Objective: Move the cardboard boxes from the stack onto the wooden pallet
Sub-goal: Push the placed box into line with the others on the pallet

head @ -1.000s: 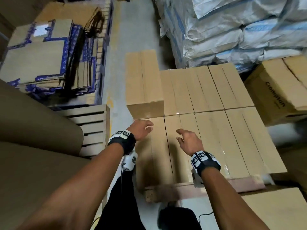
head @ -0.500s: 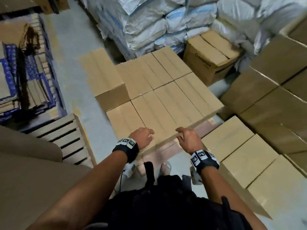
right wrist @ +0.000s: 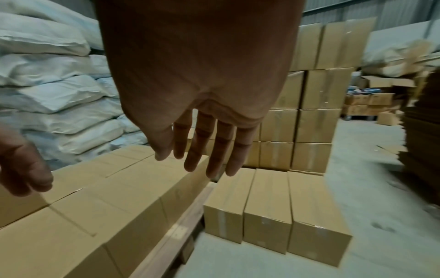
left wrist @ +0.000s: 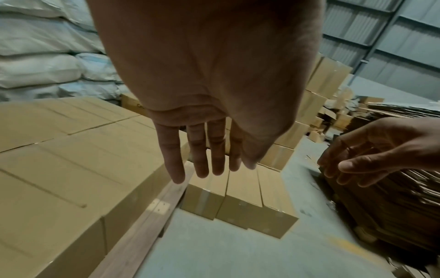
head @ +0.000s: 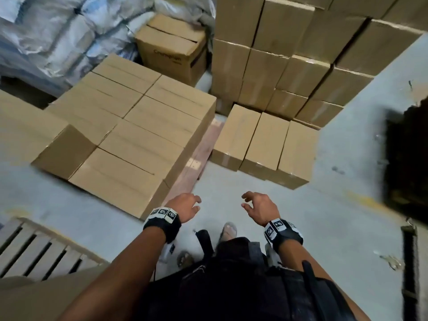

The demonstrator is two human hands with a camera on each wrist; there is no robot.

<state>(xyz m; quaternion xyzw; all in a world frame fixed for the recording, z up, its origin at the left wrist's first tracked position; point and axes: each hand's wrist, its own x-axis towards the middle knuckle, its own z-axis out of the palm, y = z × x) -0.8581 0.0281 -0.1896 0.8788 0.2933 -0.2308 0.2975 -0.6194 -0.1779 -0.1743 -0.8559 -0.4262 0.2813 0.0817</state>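
Boxes (head: 148, 126) are seen packed in a flat layer on the wooden pallet (head: 199, 154), with one more box (head: 30, 133) laid on top at the left. Three boxes (head: 266, 144) are set side by side on the floor (head: 347, 181) just beside the pallet, in front of the tall stack (head: 289, 54). Nothing is held: the left hand (head: 185, 206) and the right hand (head: 260, 208) are kept loose, fingers apart, above the floor.

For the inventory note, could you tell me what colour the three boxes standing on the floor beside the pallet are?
Plain light brown; the three boxes show best in the right wrist view.
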